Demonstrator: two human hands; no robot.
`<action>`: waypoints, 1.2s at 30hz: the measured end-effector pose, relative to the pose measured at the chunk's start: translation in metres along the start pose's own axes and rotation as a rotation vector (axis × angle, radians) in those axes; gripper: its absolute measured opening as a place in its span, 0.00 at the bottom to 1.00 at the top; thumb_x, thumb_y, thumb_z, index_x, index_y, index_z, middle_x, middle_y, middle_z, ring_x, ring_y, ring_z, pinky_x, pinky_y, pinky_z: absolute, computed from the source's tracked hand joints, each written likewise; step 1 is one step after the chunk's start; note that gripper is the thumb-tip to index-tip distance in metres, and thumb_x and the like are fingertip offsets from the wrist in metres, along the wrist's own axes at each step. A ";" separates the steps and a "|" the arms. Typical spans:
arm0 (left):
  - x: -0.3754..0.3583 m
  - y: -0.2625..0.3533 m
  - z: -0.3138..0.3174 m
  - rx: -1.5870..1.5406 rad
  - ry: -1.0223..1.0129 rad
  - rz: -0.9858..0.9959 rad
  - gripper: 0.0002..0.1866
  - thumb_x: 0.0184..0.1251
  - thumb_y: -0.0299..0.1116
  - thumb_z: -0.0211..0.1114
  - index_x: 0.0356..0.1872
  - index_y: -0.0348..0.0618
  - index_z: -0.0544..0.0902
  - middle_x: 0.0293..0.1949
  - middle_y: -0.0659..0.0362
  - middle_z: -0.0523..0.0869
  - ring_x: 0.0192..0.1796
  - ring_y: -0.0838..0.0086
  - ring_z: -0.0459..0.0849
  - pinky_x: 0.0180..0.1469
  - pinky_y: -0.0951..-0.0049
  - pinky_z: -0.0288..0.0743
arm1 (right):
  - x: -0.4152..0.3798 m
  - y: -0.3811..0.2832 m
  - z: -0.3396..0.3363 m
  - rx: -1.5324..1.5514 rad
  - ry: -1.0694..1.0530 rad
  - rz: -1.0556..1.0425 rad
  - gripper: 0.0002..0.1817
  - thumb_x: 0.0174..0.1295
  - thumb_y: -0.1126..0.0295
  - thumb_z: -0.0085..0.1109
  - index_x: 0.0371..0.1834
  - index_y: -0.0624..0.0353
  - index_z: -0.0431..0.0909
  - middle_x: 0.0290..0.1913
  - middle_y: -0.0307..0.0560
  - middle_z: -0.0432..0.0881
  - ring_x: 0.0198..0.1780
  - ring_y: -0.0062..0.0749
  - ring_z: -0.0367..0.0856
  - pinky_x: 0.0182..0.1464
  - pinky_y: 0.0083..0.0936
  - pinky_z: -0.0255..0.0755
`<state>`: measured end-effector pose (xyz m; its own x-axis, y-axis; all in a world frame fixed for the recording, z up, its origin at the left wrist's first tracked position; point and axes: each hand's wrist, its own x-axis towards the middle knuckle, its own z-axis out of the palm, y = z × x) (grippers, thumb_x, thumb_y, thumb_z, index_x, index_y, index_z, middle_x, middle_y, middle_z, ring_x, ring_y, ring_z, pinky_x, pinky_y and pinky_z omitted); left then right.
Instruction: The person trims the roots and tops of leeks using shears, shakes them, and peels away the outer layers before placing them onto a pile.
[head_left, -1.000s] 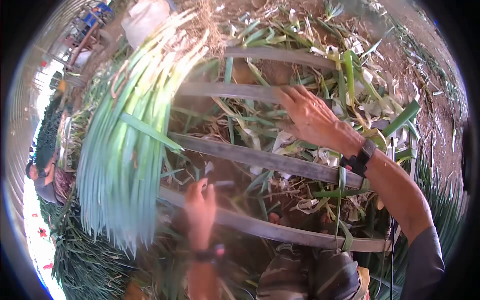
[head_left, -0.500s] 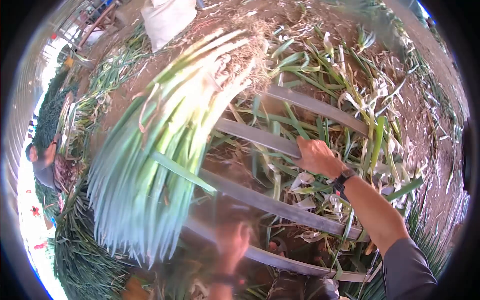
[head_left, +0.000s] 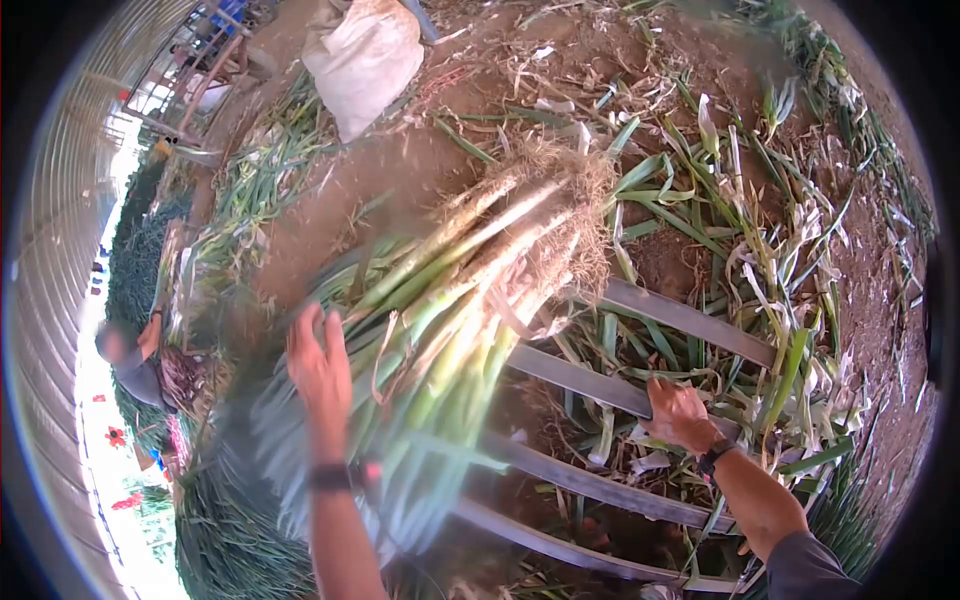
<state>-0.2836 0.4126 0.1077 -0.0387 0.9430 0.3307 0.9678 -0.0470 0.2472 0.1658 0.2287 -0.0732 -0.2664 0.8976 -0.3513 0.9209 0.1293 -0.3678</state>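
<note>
A large bundle of long green onions (head_left: 470,310) lies slanted across a rack of flat metal bars. Its dry, stringy roots point to the upper right, and the blurred green tops hang toward the lower left. At the left side of the bundle, my left hand (head_left: 322,368) reaches over the leaves, fingers apart and holding nothing. A dark band circles that wrist. My right hand (head_left: 680,412) is closed on one metal bar (head_left: 580,383), right of the bundle. Its wrist carries a dark watch.
Cut leaves and peelings (head_left: 740,230) litter the soil and lie under the bars. A white sack (head_left: 365,60) stands at the back. Dark green onions (head_left: 235,540) are piled at lower left. Another person (head_left: 140,370) is at the far left beside a corrugated wall (head_left: 55,250).
My left hand has risen from low centre to the bundle's left side, its fingers now spread. My right hand stays on the bar. The view has shifted, moving the scene rightward and down.
</note>
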 end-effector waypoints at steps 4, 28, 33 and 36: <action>0.058 -0.033 0.050 0.032 -0.519 -0.146 0.31 0.80 0.56 0.44 0.58 0.35 0.79 0.57 0.38 0.82 0.61 0.41 0.78 0.62 0.50 0.69 | 0.005 0.001 -0.001 -0.015 -0.029 -0.004 0.32 0.49 0.56 0.76 0.52 0.61 0.72 0.46 0.55 0.82 0.44 0.52 0.87 0.42 0.45 0.79; -0.166 0.159 0.034 0.124 -0.669 0.035 0.20 0.73 0.50 0.57 0.46 0.42 0.81 0.47 0.49 0.83 0.46 0.57 0.79 0.49 0.47 0.69 | 0.003 0.010 0.011 0.029 -0.263 0.058 0.32 0.52 0.53 0.69 0.58 0.59 0.75 0.53 0.56 0.83 0.50 0.50 0.85 0.53 0.45 0.79; -0.189 0.168 0.014 -0.528 -0.474 -0.108 0.12 0.70 0.36 0.65 0.47 0.41 0.82 0.41 0.49 0.85 0.44 0.58 0.86 0.45 0.57 0.81 | -0.049 0.058 0.068 0.198 -0.295 0.098 0.21 0.72 0.63 0.51 0.67 0.53 0.73 0.65 0.47 0.78 0.61 0.38 0.78 0.67 0.35 0.71; -0.116 0.109 0.003 -0.236 -0.427 -0.196 0.11 0.75 0.33 0.62 0.50 0.38 0.83 0.50 0.47 0.87 0.51 0.59 0.86 0.54 0.59 0.81 | -0.061 0.066 0.074 0.234 -0.297 0.113 0.19 0.77 0.67 0.47 0.68 0.52 0.73 0.67 0.44 0.77 0.63 0.35 0.77 0.70 0.32 0.69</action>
<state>-0.1727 0.2989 0.0931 -0.0609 0.9895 -0.1308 0.8685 0.1171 0.4816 0.2216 0.1512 -0.1398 -0.2697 0.7351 -0.6220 0.8686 -0.0932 -0.4867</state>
